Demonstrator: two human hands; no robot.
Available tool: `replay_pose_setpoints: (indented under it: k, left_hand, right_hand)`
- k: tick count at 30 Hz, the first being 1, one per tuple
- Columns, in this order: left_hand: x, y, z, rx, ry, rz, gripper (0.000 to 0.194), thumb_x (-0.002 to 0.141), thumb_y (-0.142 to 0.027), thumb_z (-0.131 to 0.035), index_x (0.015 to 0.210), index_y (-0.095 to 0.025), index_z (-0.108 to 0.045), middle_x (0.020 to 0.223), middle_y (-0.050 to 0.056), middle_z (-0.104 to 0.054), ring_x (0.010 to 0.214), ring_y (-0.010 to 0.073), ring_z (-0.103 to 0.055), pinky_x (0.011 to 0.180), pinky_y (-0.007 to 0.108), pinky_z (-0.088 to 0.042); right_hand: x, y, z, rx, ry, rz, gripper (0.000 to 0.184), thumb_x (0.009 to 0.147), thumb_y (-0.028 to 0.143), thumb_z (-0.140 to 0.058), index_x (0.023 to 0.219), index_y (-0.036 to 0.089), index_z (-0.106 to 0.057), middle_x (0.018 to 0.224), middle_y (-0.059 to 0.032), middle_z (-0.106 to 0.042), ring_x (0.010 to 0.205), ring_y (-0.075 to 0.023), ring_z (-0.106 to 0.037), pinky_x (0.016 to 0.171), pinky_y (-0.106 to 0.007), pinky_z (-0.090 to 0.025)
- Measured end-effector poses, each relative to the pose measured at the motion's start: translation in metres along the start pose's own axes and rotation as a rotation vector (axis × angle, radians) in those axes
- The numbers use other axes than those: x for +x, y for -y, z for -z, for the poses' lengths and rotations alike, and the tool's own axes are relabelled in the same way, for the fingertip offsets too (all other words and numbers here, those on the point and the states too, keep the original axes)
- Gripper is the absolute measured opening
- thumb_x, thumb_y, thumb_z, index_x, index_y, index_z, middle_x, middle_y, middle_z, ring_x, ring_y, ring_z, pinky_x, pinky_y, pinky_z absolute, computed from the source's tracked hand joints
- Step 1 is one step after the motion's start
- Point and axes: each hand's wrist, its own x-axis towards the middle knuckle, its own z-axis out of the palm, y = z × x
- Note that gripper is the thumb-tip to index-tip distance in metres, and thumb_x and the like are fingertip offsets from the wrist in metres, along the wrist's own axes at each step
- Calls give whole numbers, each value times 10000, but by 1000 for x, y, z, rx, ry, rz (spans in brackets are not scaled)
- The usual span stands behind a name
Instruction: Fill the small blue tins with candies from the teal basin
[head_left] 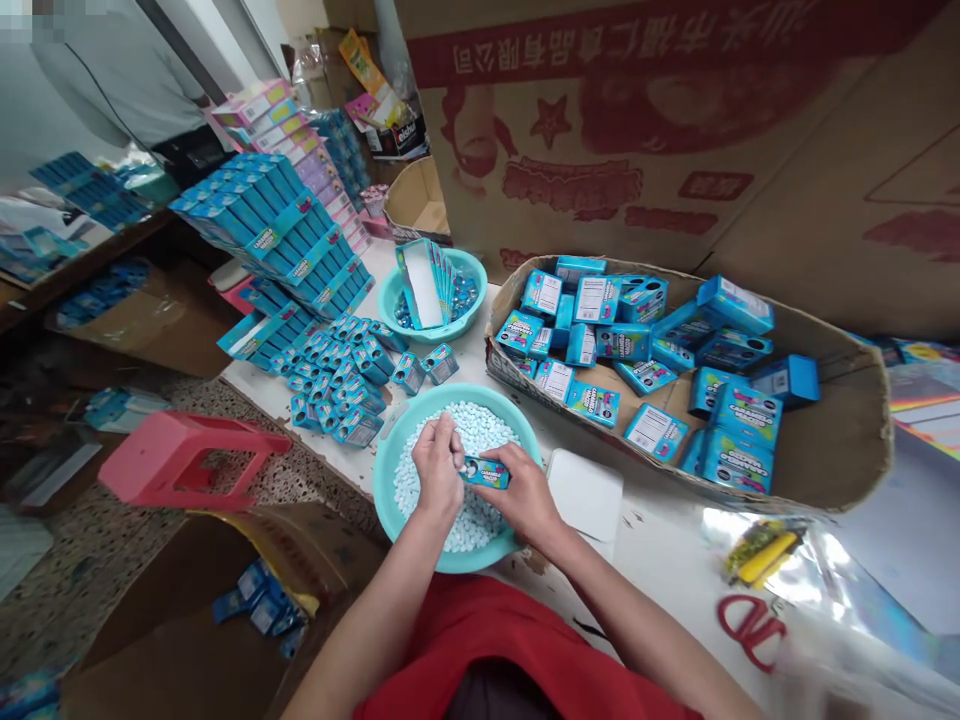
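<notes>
My right hand (521, 490) grips a small blue candy box (491, 473) between thumb and fingers, its open end turned to the left. Curled closed, my left hand (439, 465) is right at that end, with a few pale candies showing at its fingertips. How many it holds is hidden. Under both hands stands a turquoise basin (382, 490) filled with small whitish-blue candies (469, 530).
Several small open boxes (341, 380) stand upright left of the basin, before stacked blue cartons (277, 240). A second basin (480, 275) is behind. A cut-down cardboard box (817, 450) holds filled-looking boxes. Red scissors (752, 630) lie at right; a red stool (172, 455) is left.
</notes>
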Motion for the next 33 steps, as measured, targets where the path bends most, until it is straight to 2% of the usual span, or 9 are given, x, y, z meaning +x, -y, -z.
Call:
replay_pose_setpoints:
  k: [4, 8, 11, 14, 18, 22, 26, 29, 33]
  left_hand:
    - [5, 2, 19, 103, -11, 3, 386, 733, -536, -619, 683, -180, -476, 508, -67, -404, 397, 52, -331, 396, 178, -236]
    - [15, 12, 67, 903, 143, -133, 269, 779, -452, -568, 783, -186, -605, 835, 81, -639, 858, 223, -586, 729, 315, -452]
    - [18, 28, 99, 1472, 152, -241, 361, 806, -388, -543, 1094, -179, -606, 1281, 156, -530, 1261, 336, -370, 1006, 481, -295]
    - [15, 47, 106, 1703, 126, -162, 500, 860, -457, -446, 1257, -162, -518, 1403, 176, -407, 1299, 374, -296, 1013, 544, -256]
    - [12, 65, 85, 1703, 33, -74, 585, 852, -568, -392, 1279, -187, -511, 1334, 175, -448, 1189, 398, -393, 926, 544, -343]
    - [15, 73, 69, 1655, 90, -135, 545, 831, -564, -435, 1194, -182, -575, 1156, 170, -537, 1079, 358, -481, 889, 476, -382]
    - [17, 79, 63, 1503, 139, -165, 378, 824, -481, -478, 1039, -212, -634, 1029, 126, -577, 971, 307, -546, 820, 391, -412]
    - [17, 83, 59, 1320, 114, -145, 247, 782, -434, -537, 886, -236, -641, 956, 88, -606, 940, 293, -560, 801, 360, -409]
    - [17, 83, 57, 954, 90, 19, 230, 690, -451, -629, 688, -224, -593, 743, 25, -603, 810, 246, -566, 747, 314, -414]
  right_hand:
    - [-14, 2, 17, 207, -71, -3, 264, 679, 288, -756, 907, 221, -643, 877, -29, -623, 843, -214, -599, 756, -342, -483]
    - [-36, 5, 56, 265, -164, -19, 307, 680, 365, -772, 930, 235, -648, 909, -38, -618, 848, -215, -597, 748, -337, -492]
    - [-53, -8, 85, 193, -285, -57, 316, 684, 381, -770, 939, 242, -647, 923, -38, -612, 848, -212, -594, 733, -330, -494]
    - [-64, -36, 98, 102, -436, -123, 307, 703, 406, -745, 928, 226, -640, 920, -44, -609, 856, -216, -593, 739, -344, -496]
    - [-70, -75, 84, 31, -509, -167, 329, 716, 450, -712, 923, 209, -629, 913, -56, -609, 869, -231, -596, 771, -383, -499]
    - [-75, -78, 75, -47, -488, -123, 366, 736, 460, -692, 992, 209, -618, 1002, -88, -620, 950, -258, -596, 825, -428, -493]
    - [-58, -62, 121, -210, -565, -2, 357, 791, 423, -656, 1079, 220, -599, 1061, -104, -622, 1014, -269, -569, 904, -464, -447]
    - [-15, -70, 173, -302, -599, -87, 305, 819, 401, -615, 1042, 192, -614, 997, -105, -628, 916, -257, -595, 828, -436, -475]
    - [56, -101, 197, -373, -292, -216, 266, 716, 350, -714, 878, 147, -661, 898, -81, -642, 871, -249, -612, 818, -407, -465]
